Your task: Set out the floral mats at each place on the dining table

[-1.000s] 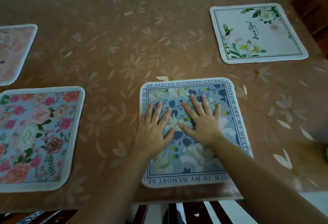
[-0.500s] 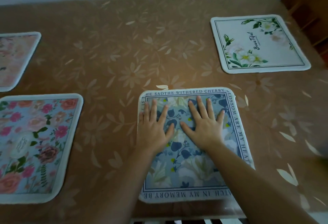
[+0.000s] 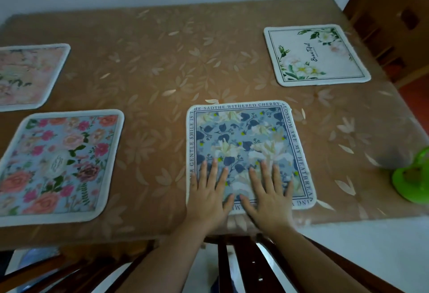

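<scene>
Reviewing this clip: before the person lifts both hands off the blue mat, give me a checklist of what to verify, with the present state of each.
1. Blue mat lies flat on the table: ok, no raised corner visible.
2. Its near edge sits inside the table edge: ok on the right; under the hands, cannot tell.
3. Left hand and right hand are flat, palms down, gripping nothing: ok.
4. Clear of the rose mat: ok, bare cloth between.
5. White mat and pink mat are laid out: ok.
6. Green object at the right is off the mats: ok.
</scene>
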A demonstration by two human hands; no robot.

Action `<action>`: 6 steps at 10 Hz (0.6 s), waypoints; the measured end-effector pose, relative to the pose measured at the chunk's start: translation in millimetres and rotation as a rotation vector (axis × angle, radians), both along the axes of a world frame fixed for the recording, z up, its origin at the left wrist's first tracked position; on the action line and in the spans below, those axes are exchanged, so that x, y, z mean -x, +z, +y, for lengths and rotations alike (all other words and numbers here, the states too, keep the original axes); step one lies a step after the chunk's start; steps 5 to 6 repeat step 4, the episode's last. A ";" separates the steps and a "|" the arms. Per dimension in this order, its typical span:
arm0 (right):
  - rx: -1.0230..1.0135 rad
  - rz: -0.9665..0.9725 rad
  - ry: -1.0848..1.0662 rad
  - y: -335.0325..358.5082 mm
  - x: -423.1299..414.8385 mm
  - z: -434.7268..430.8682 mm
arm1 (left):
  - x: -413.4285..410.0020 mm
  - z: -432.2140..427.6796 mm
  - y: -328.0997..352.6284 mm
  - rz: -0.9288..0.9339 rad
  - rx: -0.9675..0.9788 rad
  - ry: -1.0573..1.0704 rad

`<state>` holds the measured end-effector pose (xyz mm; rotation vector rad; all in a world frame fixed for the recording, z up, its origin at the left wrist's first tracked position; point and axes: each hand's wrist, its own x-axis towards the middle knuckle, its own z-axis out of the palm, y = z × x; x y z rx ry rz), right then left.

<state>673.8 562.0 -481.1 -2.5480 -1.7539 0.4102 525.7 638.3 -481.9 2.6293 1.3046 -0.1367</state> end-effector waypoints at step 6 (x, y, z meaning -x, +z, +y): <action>-0.090 0.021 0.017 45.7 51.5 7.3 | 62.0 -13.7 47.9 -0.096 0.042 0.050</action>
